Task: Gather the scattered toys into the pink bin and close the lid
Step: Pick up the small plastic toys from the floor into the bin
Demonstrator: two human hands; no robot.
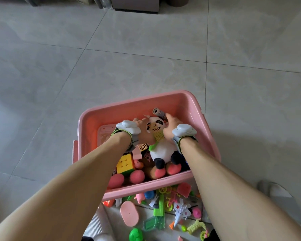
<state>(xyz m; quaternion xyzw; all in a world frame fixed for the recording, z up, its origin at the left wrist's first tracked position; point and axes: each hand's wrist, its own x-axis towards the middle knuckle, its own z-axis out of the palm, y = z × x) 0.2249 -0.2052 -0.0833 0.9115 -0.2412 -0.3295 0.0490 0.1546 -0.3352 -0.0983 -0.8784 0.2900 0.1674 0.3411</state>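
Pink bin on the floor, lid off, both your hands inside on the panda plush.

Your left hand grips the panda's head from the left; its fingers are hidden behind the plush, so how far they curl cannot be told. Your right hand holds the head from the right, fingers curled over it. Yellow mesh piece lies between the two hands against the panda's face. Cube puzzle sits below your left wrist. Loose toys, including a toy plane and a green toy gun, lie on the floor nearer you than the hands, outside the bin's near wall.
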